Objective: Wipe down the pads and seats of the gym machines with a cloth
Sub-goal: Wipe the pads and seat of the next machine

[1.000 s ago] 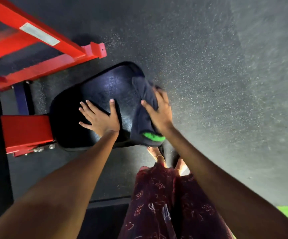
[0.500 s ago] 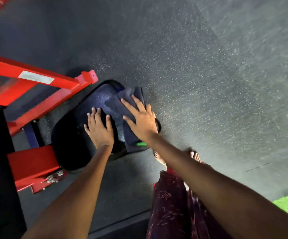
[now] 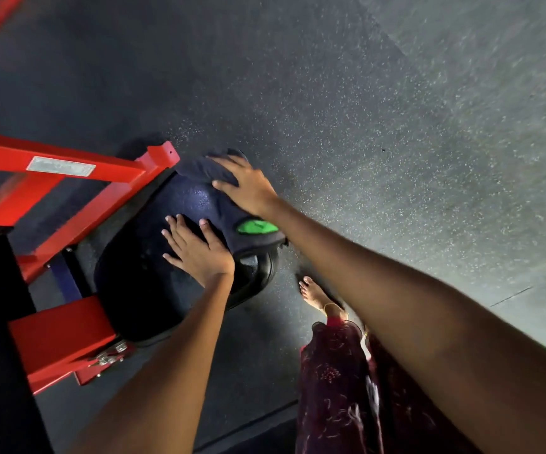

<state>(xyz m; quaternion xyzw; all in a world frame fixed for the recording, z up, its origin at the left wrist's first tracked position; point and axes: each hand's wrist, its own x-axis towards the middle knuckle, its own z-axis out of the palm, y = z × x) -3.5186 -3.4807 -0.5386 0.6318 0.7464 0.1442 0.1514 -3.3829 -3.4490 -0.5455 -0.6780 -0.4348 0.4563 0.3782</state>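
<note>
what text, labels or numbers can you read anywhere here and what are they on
None can be read.
Silver rectangular sticker on the red steel machine frame: print too blurred to read.
Bright green patch on the dark cloth: no lettering visible.
Black padded seat: no markings seen.

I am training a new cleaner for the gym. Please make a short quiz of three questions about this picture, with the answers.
1. True or false: the left hand presses the cloth.
2. Which hand lies flat on the dark cloth? A) left B) right C) both
3. Fill in: the frame beside the black seat is coloured ____.

Key
1. False: it rests bare on the seat, beside the cloth.
2. B: the right hand presses it with straight fingers.
3. Red.
</note>
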